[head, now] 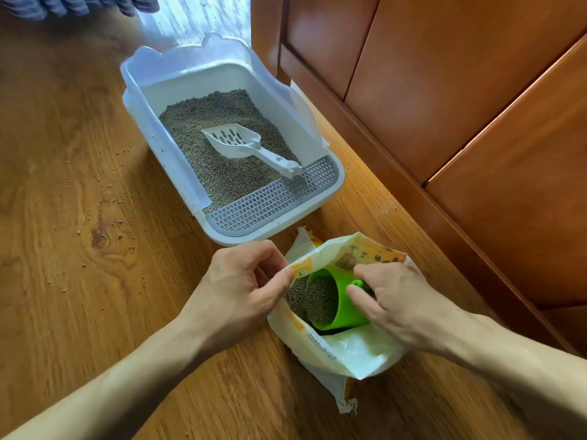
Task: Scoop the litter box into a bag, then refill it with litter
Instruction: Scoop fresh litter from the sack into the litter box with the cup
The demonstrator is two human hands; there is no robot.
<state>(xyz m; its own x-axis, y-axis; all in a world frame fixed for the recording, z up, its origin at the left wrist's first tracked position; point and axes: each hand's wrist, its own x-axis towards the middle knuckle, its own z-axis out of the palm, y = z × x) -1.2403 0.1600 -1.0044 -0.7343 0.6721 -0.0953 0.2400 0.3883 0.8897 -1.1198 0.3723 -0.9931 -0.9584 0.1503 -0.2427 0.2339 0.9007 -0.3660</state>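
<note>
Head view looks down on a wooden floor (79,185). The left hand (236,287) pinches the rim of the litter bag (320,347), holding its mouth apart. The right hand (394,300) reaches into the bag, fingers curled around a green cup (341,304) heaped with litter pellets. Just beyond stands the litter box (330,195), filled with litter, a white slotted scoop (241,142) lying on top. Stray pellets (120,222) dot the floor to the left.

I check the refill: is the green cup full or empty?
Full: the green cup, tilted inside the litter bag, is packed with pellets.
</note>
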